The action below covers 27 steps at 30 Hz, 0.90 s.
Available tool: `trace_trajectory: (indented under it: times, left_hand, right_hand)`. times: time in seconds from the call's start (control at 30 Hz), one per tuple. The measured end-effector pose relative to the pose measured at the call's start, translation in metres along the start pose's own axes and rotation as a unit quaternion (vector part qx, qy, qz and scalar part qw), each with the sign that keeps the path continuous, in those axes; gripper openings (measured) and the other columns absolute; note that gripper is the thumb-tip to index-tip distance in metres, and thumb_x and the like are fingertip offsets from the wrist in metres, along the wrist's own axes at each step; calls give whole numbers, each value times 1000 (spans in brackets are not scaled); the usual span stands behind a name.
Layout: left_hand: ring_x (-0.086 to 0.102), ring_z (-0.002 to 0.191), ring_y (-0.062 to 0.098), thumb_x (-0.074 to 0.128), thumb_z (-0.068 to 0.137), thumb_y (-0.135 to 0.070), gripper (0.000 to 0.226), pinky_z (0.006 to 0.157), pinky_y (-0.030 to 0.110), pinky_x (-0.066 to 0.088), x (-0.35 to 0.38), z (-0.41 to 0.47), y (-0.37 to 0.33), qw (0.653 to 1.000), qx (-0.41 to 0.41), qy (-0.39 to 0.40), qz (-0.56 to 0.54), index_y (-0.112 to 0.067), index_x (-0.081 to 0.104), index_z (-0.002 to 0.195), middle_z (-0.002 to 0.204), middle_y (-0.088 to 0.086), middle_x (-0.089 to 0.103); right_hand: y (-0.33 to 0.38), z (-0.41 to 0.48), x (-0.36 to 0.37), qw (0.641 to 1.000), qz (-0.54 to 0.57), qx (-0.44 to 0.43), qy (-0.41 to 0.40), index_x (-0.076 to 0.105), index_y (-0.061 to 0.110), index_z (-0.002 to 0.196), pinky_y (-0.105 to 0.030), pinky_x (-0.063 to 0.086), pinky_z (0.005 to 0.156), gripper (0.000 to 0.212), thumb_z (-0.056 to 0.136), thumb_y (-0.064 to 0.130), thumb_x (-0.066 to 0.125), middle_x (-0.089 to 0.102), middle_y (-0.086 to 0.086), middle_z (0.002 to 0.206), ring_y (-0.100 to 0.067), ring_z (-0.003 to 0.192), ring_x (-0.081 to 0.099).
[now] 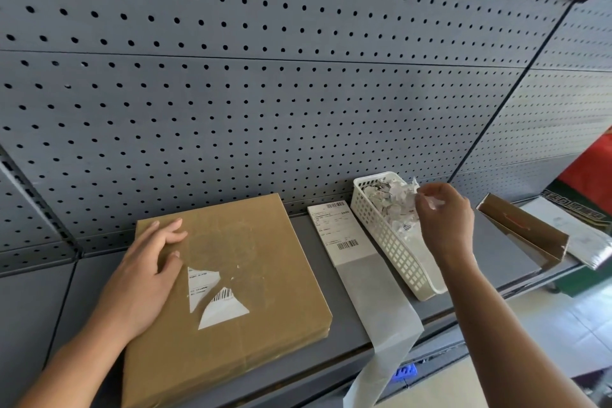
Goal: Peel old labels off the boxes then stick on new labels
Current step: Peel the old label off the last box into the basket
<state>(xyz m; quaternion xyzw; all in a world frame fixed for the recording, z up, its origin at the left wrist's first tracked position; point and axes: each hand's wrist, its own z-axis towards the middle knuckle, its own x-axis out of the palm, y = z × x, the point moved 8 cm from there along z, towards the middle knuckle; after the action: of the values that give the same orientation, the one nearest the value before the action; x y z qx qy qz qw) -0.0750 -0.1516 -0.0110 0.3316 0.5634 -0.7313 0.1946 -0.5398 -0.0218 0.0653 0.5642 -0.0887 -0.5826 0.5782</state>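
A flat brown cardboard box (pixel 231 291) lies on the grey shelf. Two torn white remnants of the old label (pixel 215 295) still stick to its top, one with a barcode. My left hand (pixel 149 268) rests flat on the box's left part, fingers spread. My right hand (pixel 443 219) hovers over the white plastic basket (pixel 397 252) and pinches a small torn label scrap (pixel 430 202). The basket holds several crumpled label scraps. A strip of new labels (pixel 341 232) on backing paper lies between box and basket and hangs over the shelf's front edge.
A grey pegboard wall (pixel 265 76) rises right behind the shelf. To the right lie an open brown carton (pixel 526 232) and a silvery bag (pixel 583 238). Red and green packaging (pixel 589 175) sits at the far right. The shelf's front edge (pixel 430 325) drops to a pale floor.
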Motion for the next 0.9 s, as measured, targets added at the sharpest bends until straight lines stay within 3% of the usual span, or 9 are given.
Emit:
trace_trajectory:
  times: [0.1, 0.23, 0.37, 0.53, 0.73, 0.9]
  left_hand:
    - [8, 145, -16, 46, 104, -24, 29, 116, 37, 20, 0, 0, -1, 1000, -2, -2, 1, -39, 54, 128, 153, -36, 31]
    - [7, 145, -17, 45, 104, -25, 30, 115, 37, 21, 1, 0, -1, 1000, -4, 0, 7, -40, 53, 129, 153, -37, 30]
    - [8, 144, -20, 46, 104, -23, 31, 112, 31, 20, 1, 1, 0, 1000, -1, -1, 0, -41, 54, 128, 152, -37, 32]
    - [8, 143, -21, 45, 104, -22, 31, 112, 30, 18, 1, 1, 0, 1000, 1, -4, 1, -38, 54, 129, 144, -46, 31]
    - [9, 144, -18, 45, 104, -22, 31, 112, 31, 19, 2, 1, 2, 1000, -1, -6, 0, -39, 54, 128, 151, -38, 33]
    - [9, 145, -17, 45, 104, -23, 31, 112, 33, 21, 2, 1, 3, 1000, 2, -4, -1, -40, 54, 128, 152, -37, 33]
  right_hand:
    - [-3, 3, 3, 996, -73, -53, -2, 66, 22, 110, -38, 43, 86, 18, 93, 17, 66, 66, 13, 98, -19, 107, 52]
    - [-8, 2, 16, 990, -103, -100, 16, 69, 19, 97, -32, 32, 77, 8, 94, 13, 65, 68, 3, 98, -24, 98, 51]
    - [-16, 1, 23, 981, -163, -105, 24, 74, 18, 99, -39, 36, 87, 10, 95, 19, 65, 62, -6, 108, -28, 102, 45]
    - [-18, -5, 27, 973, -211, -81, 38, 73, 15, 106, -37, 38, 85, 19, 98, 23, 58, 41, 0, 100, -28, 105, 45]
    - [-16, -13, 30, 975, -198, -69, 75, 74, 9, 106, -37, 42, 86, 28, 96, 18, 50, 52, -9, 105, -31, 105, 51]
    - [-15, -17, 31, 971, -205, -44, 118, 72, 15, 113, -40, 42, 93, 36, 93, 33, 48, 53, -8, 115, -28, 114, 45]
